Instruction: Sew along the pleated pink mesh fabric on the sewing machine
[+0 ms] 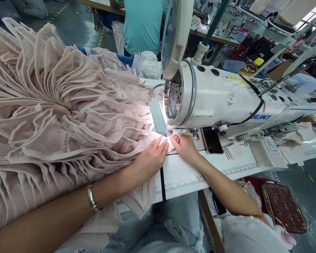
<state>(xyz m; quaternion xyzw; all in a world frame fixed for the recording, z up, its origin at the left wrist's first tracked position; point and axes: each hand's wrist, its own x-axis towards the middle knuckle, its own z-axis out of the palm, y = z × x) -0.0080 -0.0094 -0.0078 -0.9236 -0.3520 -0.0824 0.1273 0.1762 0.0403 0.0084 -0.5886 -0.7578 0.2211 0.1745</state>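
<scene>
On the far left, has a deep pile (55, 88) of pale pink garments, heaped over the table (184, 172) and hanging past its near edge. Farther right, wears a silver bangle (91, 198) on the left forearm. Past the pile, has in view a co-worker (143, 26) in a teal shirt. Near the middle, lays the left hand (152, 156) palm-down on the cloth (170, 147), with fingers nearly straight and only slightly apart, pressing rather than gripping. Has the cloth on the table just in front of a small green lamp (158, 117), by the left end of the machine (213, 95). With the right hand (184, 147), brings thumb and forefinger together at the cloth's right edge, seemingly pinching; cannot tell how firmly. Cannot see the needle from here. Farther right, has a dark phone (212, 140) lying near the right wrist. Judging by the pose, is guiding the cloth in for stitching. Next, probably calls for smoothing with the left hand, steering the edge with the right, and holding fingertips clear of the needle.
</scene>
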